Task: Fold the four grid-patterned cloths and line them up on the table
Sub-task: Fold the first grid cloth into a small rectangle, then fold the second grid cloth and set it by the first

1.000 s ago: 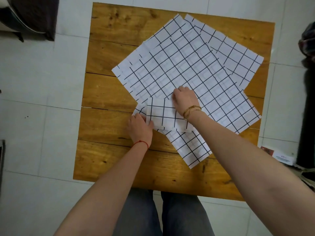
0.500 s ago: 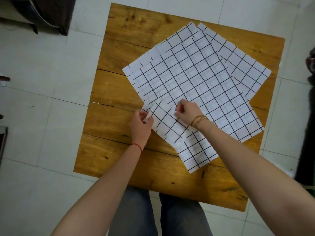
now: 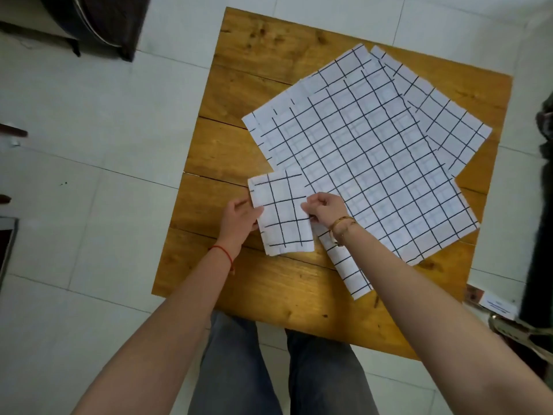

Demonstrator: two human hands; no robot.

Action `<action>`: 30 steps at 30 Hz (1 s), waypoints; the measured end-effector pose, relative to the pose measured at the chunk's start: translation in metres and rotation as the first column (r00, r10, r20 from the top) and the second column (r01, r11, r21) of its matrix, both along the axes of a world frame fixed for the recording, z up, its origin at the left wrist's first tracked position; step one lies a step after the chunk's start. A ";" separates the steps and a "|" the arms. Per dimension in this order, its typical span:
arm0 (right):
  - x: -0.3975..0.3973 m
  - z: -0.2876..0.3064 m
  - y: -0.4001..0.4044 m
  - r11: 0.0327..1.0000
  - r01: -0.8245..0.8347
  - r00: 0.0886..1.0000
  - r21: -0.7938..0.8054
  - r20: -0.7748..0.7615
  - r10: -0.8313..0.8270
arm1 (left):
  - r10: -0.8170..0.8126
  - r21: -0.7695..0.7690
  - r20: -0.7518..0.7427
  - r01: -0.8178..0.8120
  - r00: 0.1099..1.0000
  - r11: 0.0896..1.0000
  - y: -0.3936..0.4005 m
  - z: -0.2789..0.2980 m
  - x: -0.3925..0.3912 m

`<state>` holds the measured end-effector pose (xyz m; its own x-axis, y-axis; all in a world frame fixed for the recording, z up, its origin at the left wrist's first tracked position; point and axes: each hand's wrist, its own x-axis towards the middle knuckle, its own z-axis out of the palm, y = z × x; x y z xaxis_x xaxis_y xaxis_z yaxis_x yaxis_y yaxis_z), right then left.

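Observation:
A small folded white cloth with a black grid [image 3: 281, 212] lies on the wooden table [image 3: 239, 85] near its left middle. My left hand [image 3: 239, 218] pinches its left edge and my right hand [image 3: 324, 209] pinches its right edge. Behind and to the right, a large unfolded grid cloth [image 3: 374, 163] is spread flat over others. One cloth's corner [image 3: 449, 121] sticks out at the far right. Another cloth's strip [image 3: 350, 271] shows below my right wrist, partly hidden by my forearm.
Bare wood runs along the table's left side, far edge and near edge [image 3: 284, 295]. My legs are under the near edge. Dark furniture [image 3: 98, 22] stands on the tiled floor at the far left, and small items [image 3: 496, 304] lie on the floor at the right.
The small cloth has been folded into a compact rectangle and turned squarer to me. Both hands moved from pressing it flat to pinching its side edges. The view shifted left.

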<state>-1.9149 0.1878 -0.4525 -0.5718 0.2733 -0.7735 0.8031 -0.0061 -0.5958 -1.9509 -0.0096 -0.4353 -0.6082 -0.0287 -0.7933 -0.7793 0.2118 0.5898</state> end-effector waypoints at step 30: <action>0.053 -0.008 -0.258 0.883 -0.298 0.954 0.363 0.153 0.259 | -0.620 -0.341 -0.161 0.546 0.768 0.765 -0.248 -0.006 0.021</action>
